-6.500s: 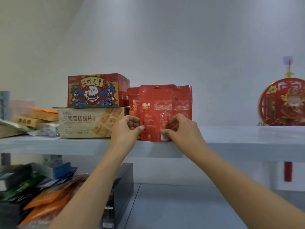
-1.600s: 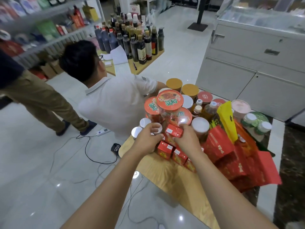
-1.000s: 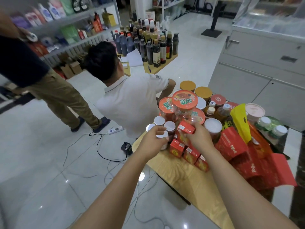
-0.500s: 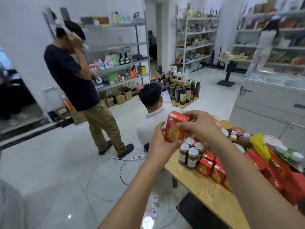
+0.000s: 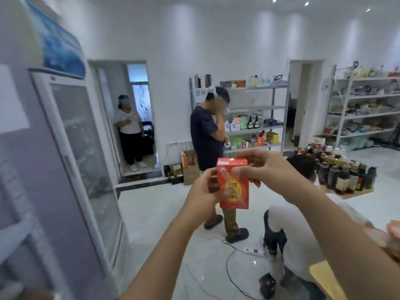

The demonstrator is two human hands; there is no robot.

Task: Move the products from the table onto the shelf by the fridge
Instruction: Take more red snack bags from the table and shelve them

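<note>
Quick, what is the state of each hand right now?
Left hand: holds the red box at its left side.
Right hand: pinches the same box near its top.

a small shop: a glass-door drinks fridge (image 5: 86,161) stands at the left, open metal shelves (image 5: 257,108) along the walls carry soaps, bottles and packets, and rows of dark sauce bottles (image 5: 344,176) crowd a low wooden stand (image 5: 355,194).

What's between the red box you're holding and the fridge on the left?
In the head view, only open white floor separates the red box, gripped by left hand and right hand, from the fridge; a person stands farther back in the doorway.
</note>
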